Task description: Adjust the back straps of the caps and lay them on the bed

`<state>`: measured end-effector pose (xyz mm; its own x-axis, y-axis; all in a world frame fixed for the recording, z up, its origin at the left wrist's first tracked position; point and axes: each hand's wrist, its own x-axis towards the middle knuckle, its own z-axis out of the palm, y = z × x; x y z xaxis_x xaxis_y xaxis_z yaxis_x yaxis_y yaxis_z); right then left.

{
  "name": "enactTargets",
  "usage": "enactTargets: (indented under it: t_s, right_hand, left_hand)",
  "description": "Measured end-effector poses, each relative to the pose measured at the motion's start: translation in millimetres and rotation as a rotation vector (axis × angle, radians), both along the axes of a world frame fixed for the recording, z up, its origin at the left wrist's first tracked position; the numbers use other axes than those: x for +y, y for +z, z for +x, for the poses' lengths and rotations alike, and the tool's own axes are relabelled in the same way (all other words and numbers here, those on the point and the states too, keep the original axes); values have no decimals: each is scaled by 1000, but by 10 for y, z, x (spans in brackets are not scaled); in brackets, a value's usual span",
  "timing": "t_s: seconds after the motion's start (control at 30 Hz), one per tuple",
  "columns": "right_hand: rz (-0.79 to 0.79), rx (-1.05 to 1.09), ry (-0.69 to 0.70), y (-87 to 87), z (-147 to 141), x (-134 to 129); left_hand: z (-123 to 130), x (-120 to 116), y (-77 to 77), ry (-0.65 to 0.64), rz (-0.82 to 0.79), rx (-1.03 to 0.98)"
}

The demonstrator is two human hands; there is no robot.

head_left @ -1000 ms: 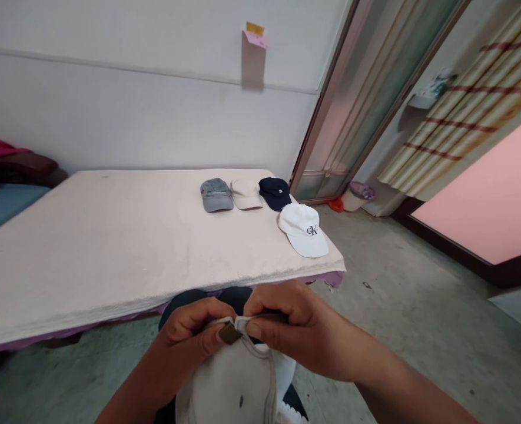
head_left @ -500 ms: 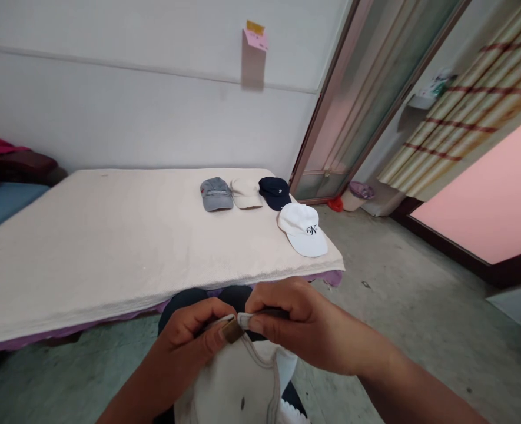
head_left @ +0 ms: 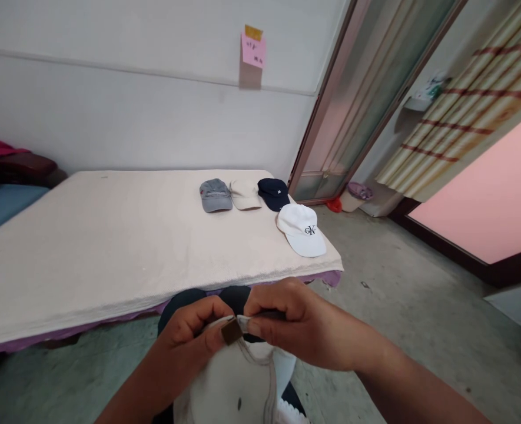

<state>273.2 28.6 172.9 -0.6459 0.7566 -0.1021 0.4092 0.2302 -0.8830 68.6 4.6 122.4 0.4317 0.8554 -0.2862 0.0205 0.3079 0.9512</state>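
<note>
A pale off-white cap [head_left: 229, 383] hangs below both hands, close to my lap. My left hand [head_left: 193, 335] pinches the cap's back strap beside a flat brass-coloured buckle [head_left: 231, 332]. Opposite it, my right hand [head_left: 286, 318] grips the light end of the strap [head_left: 243, 323] between thumb and fingers, right at the buckle. Whether the strap end passes inside the buckle, I cannot tell. Part of the cap lies hidden behind the hands and below the frame edge.
On the cream-covered bed [head_left: 110, 247] lie a grey cap [head_left: 216, 196], a beige cap [head_left: 245, 195], a navy cap [head_left: 273, 194] and a white cap [head_left: 302, 229] with black letters. A pink note [head_left: 252, 51] hangs on the wall. Right of the bed stands a bin [head_left: 354, 197].
My right hand has shifted very slightly left, bringing the strap end closer against the buckle. Both hands keep their grip. The pink note's lower part has swung down.
</note>
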Motion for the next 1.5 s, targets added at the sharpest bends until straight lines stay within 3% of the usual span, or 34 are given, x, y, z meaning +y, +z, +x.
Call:
enactTargets:
  t_s: [0.1, 0.27, 0.37, 0.67, 0.97, 1.17, 1.5]
  right_hand:
    - [-96, 66, 14, -24, 9, 22]
    - [-407, 249, 44, -178, 45, 94]
    - [-489, 288, 67, -234, 72, 139]
    - [-492, 260, 191, -221, 139, 224]
    - [-553, 337, 88, -264, 115, 195]
    - [-601, 411, 117, -324, 83, 196]
    - [-501, 384, 0, -438, 227, 149]
  left_hand:
    - [11, 18, 8, 8, 17, -34]
    - [24, 45, -9, 6, -23, -27]
    - [32, 52, 1, -28, -36, 9]
    - [83, 79, 25, -159, -63, -26]
    - [85, 94, 50, -143, -134, -64]
    - [135, 117, 72, -169, -150, -114]
    - [30, 85, 5, -87, -219, -104]
